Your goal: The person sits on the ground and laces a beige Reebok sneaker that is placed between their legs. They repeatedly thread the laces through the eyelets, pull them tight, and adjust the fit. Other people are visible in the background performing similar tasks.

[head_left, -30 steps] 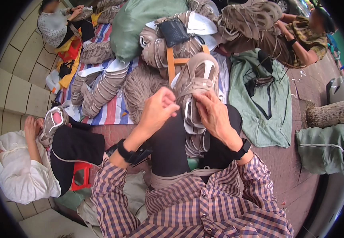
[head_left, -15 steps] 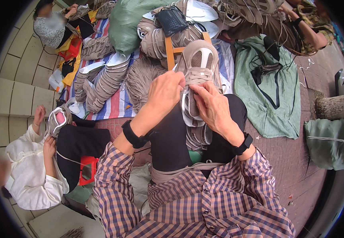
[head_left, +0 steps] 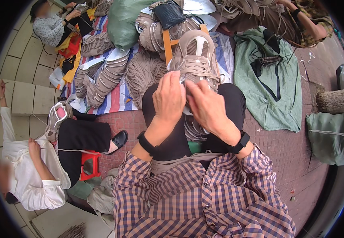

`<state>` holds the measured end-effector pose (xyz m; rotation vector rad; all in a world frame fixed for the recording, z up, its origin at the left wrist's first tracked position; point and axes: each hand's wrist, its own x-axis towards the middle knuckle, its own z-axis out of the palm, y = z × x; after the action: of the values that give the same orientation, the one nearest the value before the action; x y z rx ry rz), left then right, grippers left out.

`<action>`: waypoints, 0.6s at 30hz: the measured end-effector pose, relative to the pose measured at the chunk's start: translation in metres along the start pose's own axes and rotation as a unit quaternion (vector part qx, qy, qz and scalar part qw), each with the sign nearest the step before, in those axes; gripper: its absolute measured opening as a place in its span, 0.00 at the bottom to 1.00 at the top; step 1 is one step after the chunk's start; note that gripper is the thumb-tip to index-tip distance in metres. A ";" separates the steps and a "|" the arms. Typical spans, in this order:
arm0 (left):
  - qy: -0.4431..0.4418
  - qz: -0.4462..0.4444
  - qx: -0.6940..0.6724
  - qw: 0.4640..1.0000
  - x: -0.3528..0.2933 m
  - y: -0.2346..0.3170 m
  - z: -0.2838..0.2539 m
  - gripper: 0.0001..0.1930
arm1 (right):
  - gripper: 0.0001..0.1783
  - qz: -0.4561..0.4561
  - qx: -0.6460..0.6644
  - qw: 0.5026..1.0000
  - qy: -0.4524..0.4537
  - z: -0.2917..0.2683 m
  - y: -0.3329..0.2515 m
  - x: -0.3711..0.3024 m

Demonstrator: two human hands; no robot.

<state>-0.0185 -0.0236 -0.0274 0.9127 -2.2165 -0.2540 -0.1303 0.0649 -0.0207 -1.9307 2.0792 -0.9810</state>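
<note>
A grey-beige sneaker point(head_left: 197, 47) with a mesh toe and pale laces point(head_left: 197, 66) rests between my knees, its toe pointing away from me. At the left edge of its lacing, my left hand point(head_left: 168, 97) is closed with the fingers pressed together in a pinch. My right hand point(head_left: 211, 106) is closed too, its fingertips over the upper end of the lacing, close to the left fingertips and slightly blurred. What either pinch holds is too small or hidden to make out. Both hands cover the shoe's collar. More stacked shoe parts point(head_left: 195, 129) show below, between my thighs.
Bundles of shoe uppers point(head_left: 106, 81) and a heap of laces point(head_left: 144, 73) lie on a striped sheet point(head_left: 118, 104). A wooden frame point(head_left: 167, 45) stands behind the sneaker. A green sack point(head_left: 269, 115) lies at right. A co-worker in white point(head_left: 41, 170) sits close on my left.
My left hand has turned more upright and come nearer the shoe; my right hand has shifted slightly down. The sneaker sits a little higher in view. The co-worker at left has stretched an arm out.
</note>
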 end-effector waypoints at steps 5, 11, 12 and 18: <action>-0.005 -0.008 0.019 1.000 0.005 -0.003 0.005 0.19 | 0.20 0.043 -0.019 0.998 -0.044 0.014 0.003 0.002; -0.009 -0.061 0.027 0.998 0.003 -0.007 0.005 0.19 | 0.18 0.011 0.135 0.990 0.029 0.022 0.018 0.015; -0.010 -0.053 0.040 0.998 0.001 -0.008 0.006 0.19 | 0.18 0.015 0.145 0.989 0.021 0.020 0.015 0.018; -0.028 -0.039 0.122 0.991 0.004 -0.019 0.019 0.19 | 0.19 0.012 0.058 0.997 0.041 0.030 0.012 0.026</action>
<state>-0.0232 -0.0422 -0.0467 1.1370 -2.3010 -0.0437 -0.1289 0.0299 -0.0419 -1.8337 2.0331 -1.1685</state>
